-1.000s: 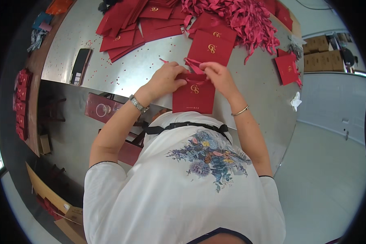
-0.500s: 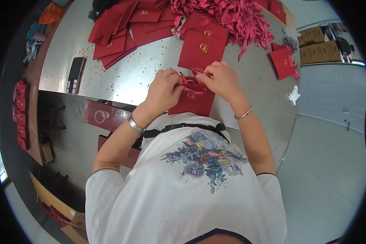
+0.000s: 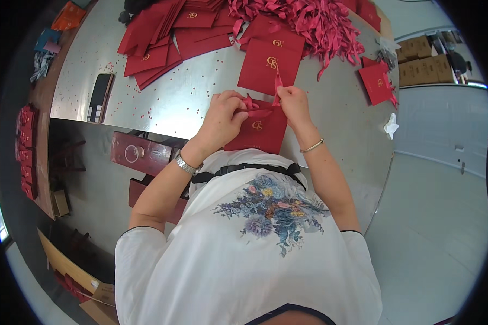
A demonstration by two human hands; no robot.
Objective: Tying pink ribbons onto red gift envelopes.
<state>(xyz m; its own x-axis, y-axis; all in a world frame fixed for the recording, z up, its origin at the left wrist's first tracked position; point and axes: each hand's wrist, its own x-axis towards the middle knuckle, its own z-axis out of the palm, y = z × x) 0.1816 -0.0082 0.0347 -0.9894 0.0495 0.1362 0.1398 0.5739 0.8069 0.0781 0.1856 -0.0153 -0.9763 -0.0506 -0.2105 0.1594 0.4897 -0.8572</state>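
A small red paper bag (image 3: 257, 135) with a gold emblem lies at the table's near edge, against my waist. At its upper edge my left hand (image 3: 223, 112) is closed with fingertips pinching the red ribbon (image 3: 249, 103). My right hand (image 3: 295, 105) is closed on a ribbon end (image 3: 278, 86), which sticks up above the fist at the bag's right corner. Just beyond lies another red bag (image 3: 268, 67), flat, its emblem showing. The exact loop or knot between my hands is partly hidden by the left fingers.
A large heap of red ribbons (image 3: 314, 27) sits at the far side. Flat red bags (image 3: 200, 40) are stacked to its left. A phone (image 3: 100, 98) lies at the left edge among red specks. Another bag with ribbons (image 3: 375, 84) and a crumpled white tissue (image 3: 391, 126) lie at right.
My right hand has moved slightly right and away from my left, drawing a ribbon end upright. My left hand has stayed nearly in place at the bag's upper edge.
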